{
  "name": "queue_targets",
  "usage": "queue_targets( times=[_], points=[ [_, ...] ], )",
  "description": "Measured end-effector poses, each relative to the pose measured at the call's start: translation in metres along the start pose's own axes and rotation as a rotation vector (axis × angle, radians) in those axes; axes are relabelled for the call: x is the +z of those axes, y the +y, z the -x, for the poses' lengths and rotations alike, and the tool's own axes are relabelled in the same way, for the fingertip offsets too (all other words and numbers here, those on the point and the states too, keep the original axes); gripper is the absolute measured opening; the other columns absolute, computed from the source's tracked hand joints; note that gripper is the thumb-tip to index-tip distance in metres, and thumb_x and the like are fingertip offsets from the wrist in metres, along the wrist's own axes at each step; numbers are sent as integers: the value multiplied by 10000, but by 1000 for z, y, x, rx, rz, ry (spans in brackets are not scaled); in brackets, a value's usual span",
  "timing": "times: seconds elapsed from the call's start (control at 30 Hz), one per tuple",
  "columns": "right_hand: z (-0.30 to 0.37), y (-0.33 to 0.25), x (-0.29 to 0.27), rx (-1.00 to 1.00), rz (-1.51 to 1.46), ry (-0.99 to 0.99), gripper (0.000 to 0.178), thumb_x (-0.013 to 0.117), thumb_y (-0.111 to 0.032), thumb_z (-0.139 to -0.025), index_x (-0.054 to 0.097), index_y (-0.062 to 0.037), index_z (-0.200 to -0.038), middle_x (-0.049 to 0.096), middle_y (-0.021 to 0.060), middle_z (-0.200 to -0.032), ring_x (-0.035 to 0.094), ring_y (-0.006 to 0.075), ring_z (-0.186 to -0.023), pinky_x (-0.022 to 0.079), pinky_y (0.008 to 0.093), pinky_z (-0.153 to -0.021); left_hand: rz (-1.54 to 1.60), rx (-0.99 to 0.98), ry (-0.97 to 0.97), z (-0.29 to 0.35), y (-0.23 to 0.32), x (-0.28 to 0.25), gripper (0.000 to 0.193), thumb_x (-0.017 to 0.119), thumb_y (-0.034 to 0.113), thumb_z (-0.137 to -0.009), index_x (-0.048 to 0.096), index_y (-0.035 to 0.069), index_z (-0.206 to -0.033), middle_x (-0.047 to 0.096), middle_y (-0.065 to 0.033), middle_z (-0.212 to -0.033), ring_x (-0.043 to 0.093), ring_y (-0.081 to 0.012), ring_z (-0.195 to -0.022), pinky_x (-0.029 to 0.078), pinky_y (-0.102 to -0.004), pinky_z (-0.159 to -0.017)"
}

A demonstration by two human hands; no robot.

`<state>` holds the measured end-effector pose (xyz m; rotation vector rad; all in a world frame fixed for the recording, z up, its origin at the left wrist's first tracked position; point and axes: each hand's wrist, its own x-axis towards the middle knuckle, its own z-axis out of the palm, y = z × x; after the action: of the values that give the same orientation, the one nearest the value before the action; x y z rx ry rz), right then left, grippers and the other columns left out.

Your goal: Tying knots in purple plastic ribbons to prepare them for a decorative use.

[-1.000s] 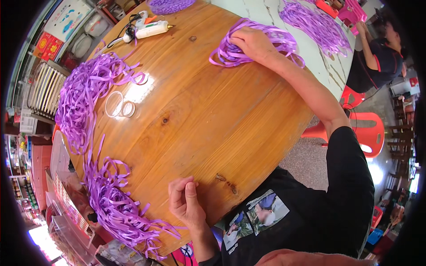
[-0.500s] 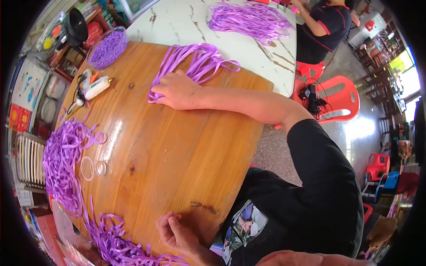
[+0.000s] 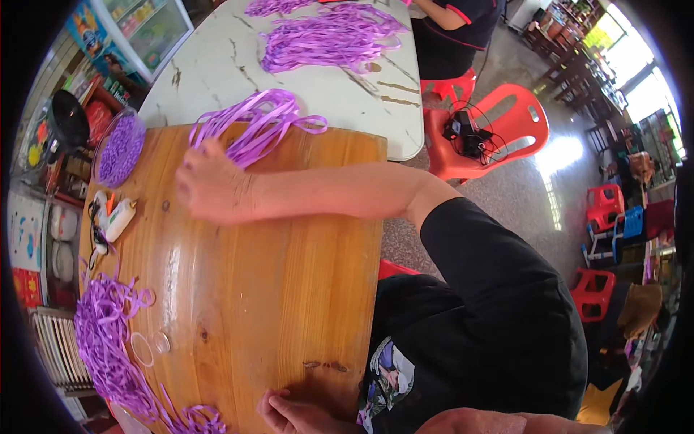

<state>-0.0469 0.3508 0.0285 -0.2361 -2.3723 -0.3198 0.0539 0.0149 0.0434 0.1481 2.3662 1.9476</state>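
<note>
My right hand (image 3: 213, 184) reaches across the wooden table (image 3: 275, 289), just beside a looped bundle of purple ribbon (image 3: 264, 126). It is smeared by motion, so I cannot make out whether its fingers hold any ribbon. At the lower edge, by the table's near side, my left hand (image 3: 293, 414) rests with its fingers curled in and nothing visible in them. A large tangled heap of purple ribbon (image 3: 108, 333) lies along the left edge, with a clear ring (image 3: 142, 349) and a small round clear piece (image 3: 162, 342) next to it.
A white glue gun (image 3: 119, 220) and a clear bowl of small purple pieces (image 3: 121, 152) stand at the far left. More purple ribbon (image 3: 325, 40) lies on the adjoining white table (image 3: 217, 79). A person (image 3: 463, 29) sits beyond; a red chair (image 3: 506, 137) holds black cables.
The view has shifted, so the tables sit lower and further left. My right hand has drawn back slightly from the ribbon bundle. My left hand stays curled at the near edge.
</note>
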Motion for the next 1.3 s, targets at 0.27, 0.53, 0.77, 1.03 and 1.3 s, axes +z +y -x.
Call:
queue_targets(
  times=[0.27, 0.53, 0.77, 1.03, 1.3],
  points=[
    [-3, -16, -170, -214, -1063, 441, 204, 629, -253, -755, 565, -63, -796, 526, 38, -779, 518, 219, -753, 390, 396, -672, -291, 171, -29, 6, 3, -4, 222, 596, 187, -908, 618, -6, -1015, 610, -123, -956, 517, -204, -859, 432, -304, -833],
    [50, 24, -301, 62, -1470, 244, 92, 585, -30, -813, 580, 20, -737, 489, 72, -649, 519, 217, -536, 398, 322, -449, -235, 310, -104, 5, -7, 24, 195, 599, 164, -898, 616, -12, -980, 589, -113, -921, 517, -196, -821, 434, -297, -790],
    [64, 44, -326, -151, -888, 136, 113, 564, -59, -748, 533, -16, -649, 447, 45, -631, 504, 189, -548, 395, 307, -463, -198, 386, -185, 5, -4, 45, 172, 601, 144, -889, 614, -17, -948, 572, -103, -890, 517, -189, -787, 436, -292, -752],
    [58, 32, -295, -169, -907, -14, 122, 575, -103, -741, 525, -24, -661, 474, 50, -642, 527, 205, -590, 410, 323, -487, -174, 425, -181, -6, -10, 48, 148, 603, 121, -880, 613, -23, -913, 551, -93, -854, 516, -181, -749, 438, -286, -709],
    [22, 2, -236, -316, -1135, -141, 145, 586, -147, -734, 517, -33, -674, 500, 56, -652, 549, 222, -632, 425, 340, -511, -166, 560, -58, -21, -21, 30, 127, 606, 98, -870, 611, -29, -877, 531, -82, -818, 516, -173, -711, 439, -280, -665]
  ],
)
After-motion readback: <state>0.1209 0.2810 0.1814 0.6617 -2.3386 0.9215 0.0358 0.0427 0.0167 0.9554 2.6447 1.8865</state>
